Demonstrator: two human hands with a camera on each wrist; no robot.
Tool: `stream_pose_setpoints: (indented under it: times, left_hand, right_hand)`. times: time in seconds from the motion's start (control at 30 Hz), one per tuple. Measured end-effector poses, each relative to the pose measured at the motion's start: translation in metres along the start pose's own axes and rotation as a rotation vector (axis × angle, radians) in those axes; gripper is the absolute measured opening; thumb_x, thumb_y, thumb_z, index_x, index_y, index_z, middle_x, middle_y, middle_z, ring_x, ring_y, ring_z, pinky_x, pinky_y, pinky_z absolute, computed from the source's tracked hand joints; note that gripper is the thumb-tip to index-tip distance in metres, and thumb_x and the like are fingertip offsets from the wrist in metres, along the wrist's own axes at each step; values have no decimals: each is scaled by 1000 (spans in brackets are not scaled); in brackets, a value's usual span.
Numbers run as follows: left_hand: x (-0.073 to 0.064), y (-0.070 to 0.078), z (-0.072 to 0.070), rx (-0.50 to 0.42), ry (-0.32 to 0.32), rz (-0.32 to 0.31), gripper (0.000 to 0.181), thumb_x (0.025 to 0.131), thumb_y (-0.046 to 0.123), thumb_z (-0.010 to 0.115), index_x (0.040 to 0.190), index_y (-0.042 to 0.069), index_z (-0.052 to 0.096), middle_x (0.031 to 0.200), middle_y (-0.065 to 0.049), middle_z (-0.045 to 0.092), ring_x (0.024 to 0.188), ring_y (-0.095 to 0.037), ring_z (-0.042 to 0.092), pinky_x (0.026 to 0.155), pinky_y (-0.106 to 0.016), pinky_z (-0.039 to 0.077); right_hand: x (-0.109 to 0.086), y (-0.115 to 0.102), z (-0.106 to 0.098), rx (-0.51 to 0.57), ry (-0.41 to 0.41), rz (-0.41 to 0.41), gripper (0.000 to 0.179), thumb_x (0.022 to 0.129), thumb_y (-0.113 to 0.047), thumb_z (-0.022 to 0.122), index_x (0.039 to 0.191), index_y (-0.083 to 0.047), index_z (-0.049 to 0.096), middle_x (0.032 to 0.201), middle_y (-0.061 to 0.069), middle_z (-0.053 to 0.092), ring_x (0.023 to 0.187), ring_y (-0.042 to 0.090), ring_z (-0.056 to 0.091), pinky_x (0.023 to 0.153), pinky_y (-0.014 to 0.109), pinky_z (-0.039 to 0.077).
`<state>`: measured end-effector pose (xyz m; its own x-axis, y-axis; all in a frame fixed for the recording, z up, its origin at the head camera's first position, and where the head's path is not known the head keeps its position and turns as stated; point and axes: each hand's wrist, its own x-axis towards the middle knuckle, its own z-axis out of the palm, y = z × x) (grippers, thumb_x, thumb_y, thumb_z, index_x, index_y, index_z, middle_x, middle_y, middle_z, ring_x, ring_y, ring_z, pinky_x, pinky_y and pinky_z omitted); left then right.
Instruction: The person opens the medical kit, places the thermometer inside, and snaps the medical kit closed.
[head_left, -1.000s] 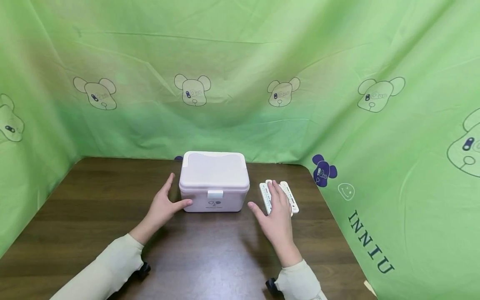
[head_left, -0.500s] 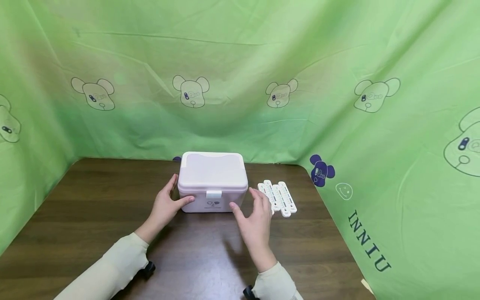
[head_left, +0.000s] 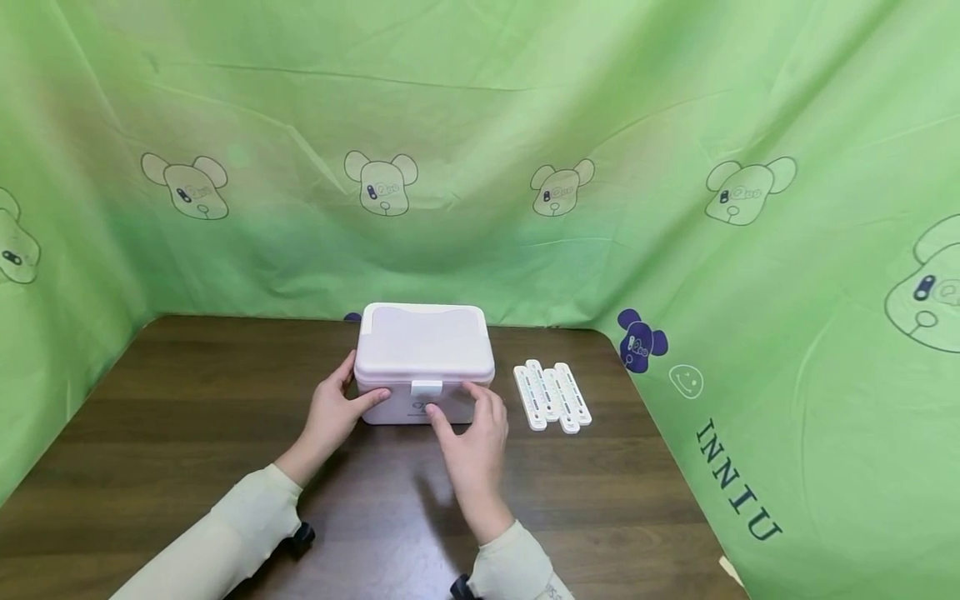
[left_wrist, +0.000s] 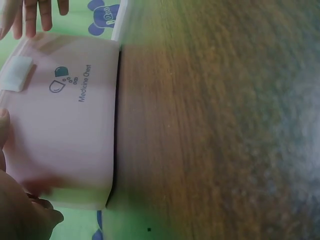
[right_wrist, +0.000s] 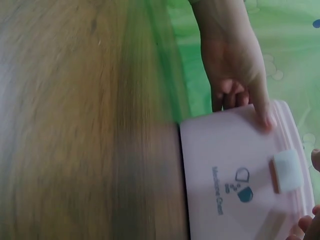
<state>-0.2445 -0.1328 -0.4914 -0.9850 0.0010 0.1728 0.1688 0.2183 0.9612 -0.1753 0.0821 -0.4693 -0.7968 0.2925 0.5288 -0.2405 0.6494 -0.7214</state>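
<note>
On the bench, the medicine chest is gripped at 9 o'clock by the left hand; the right hand is released, fingers extended. The lid is closed; strips are left outside, at 3 o'clock.

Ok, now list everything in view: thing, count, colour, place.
Table: 1, brown wood-grain, in front of the person.
Backdrop: 1, green with bear-head prints, behind and beside the table.
Medicine chest: 1, pale pink, lid closed, towards the table's far side.
Latch: 1, white, centre front of the chest.
Strips: 4, white with printed marks, right of the chest.
Small unclear item: 1, cream, by the table's right edge.
Wrist devices: 2, black, one per wrist.
Sleeves: 2, off-white, on the forearms.
Left hand: 1, bare, gripping the chest's left front corner.
Right hand: 1, bare, at the chest's front; contact unclear.
</note>
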Motion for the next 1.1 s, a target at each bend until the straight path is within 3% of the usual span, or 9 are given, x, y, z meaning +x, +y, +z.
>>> stream_pose_setpoints:
  times: [0.2, 0.47, 0.77, 1.1]
  left_hand:
    - [-1, 0, 3, -21, 24, 16, 95, 80, 34, 90, 157, 9, 40, 155, -12, 49, 146, -24, 43, 121, -44, 36]
    - [-2, -2, 5, -21, 38, 34, 91, 82, 34, 88, 156, 8, 42, 155, -13, 49, 146, -26, 43, 121, -45, 36]
    - [-4, 0, 7, -29, 47, 32, 89, 84, 33, 87, 156, 7, 42, 156, -12, 48, 146, -25, 43, 121, -46, 36]
    - [-7, 1, 10, -19, 87, 26, 87, 83, 35, 87, 153, 5, 46, 151, -13, 53, 142, -24, 49, 117, -46, 41]
  right_hand:
    - [-2, -7, 14, 1, 1, 16, 57, 78, -37, 90, 123, -11, 67, 121, 5, 65, 118, 26, 58, 104, 45, 44]
    - [-5, -16, 28, 11, 24, 50, 57, 77, -34, 91, 121, -10, 66, 117, 5, 66, 114, 26, 59, 101, 44, 41]
    - [-7, -22, 44, -55, 118, 133, 61, 73, -38, 93, 117, -10, 63, 112, 5, 64, 108, 28, 58, 97, 43, 37]
    - [-1, -21, 62, -78, 225, 140, 61, 67, -37, 97, 105, -10, 57, 102, 7, 58, 100, 29, 56, 91, 44, 36]
